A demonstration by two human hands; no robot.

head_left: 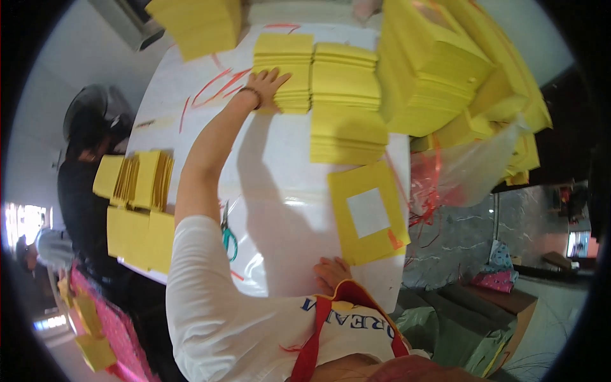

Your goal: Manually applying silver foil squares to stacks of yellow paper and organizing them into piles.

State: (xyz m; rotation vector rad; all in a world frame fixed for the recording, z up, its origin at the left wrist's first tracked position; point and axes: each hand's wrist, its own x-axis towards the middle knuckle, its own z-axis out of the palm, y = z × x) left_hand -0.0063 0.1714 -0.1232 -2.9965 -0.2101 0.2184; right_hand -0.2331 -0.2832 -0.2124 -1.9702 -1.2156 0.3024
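My left arm reaches far across the white table (286, 172). My left hand (266, 84), with a dark bead bracelet at its wrist, lies with fingers spread on the left stack of yellow envelopes (283, 54). A second yellow stack (345, 76) stands close to its right, with a lower yellow stack (348, 137) nearer to me. My right hand (331, 275) rests on the table near the front edge, holding nothing that I can see. Just beyond it lies a flat yellow envelope (339, 210) with a white label (368, 212).
Green-handled scissors (229, 242) lie beside my left arm. Tall yellow stacks (433, 70) stand at the far right, above a clear plastic bag (471, 172). Red strips (219, 89) are strewn at the far left. A person in black (83, 191) sits beside more yellow stacks (130, 235).
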